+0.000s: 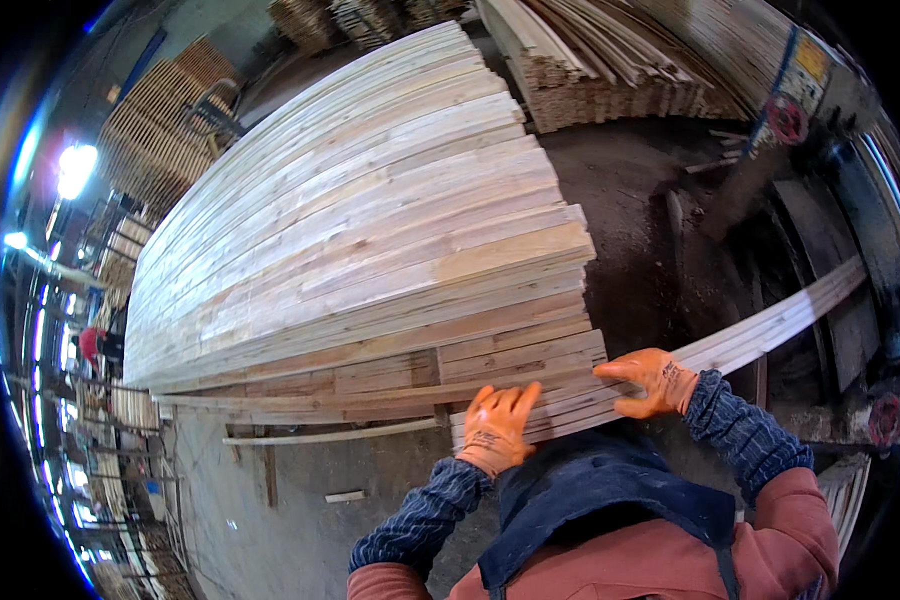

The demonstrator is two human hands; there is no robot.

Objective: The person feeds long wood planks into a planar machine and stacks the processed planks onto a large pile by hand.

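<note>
Boards (755, 335) just beside big stack (370, 220), in front of apron (610, 480). On them, left hand (498, 428) with fingers spread, and right hand (655, 382) with fingers pointing left, both orange-gloved; cannot tell if grasping or only resting.

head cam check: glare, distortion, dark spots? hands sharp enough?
Head view: bright light blown out at left, bluish flare along that rim; head view: fisheye bows the big plank stack, corners black; head view: floor right of the stack is dark; head view: left hand and right hand look reasonably sharp.
</note>
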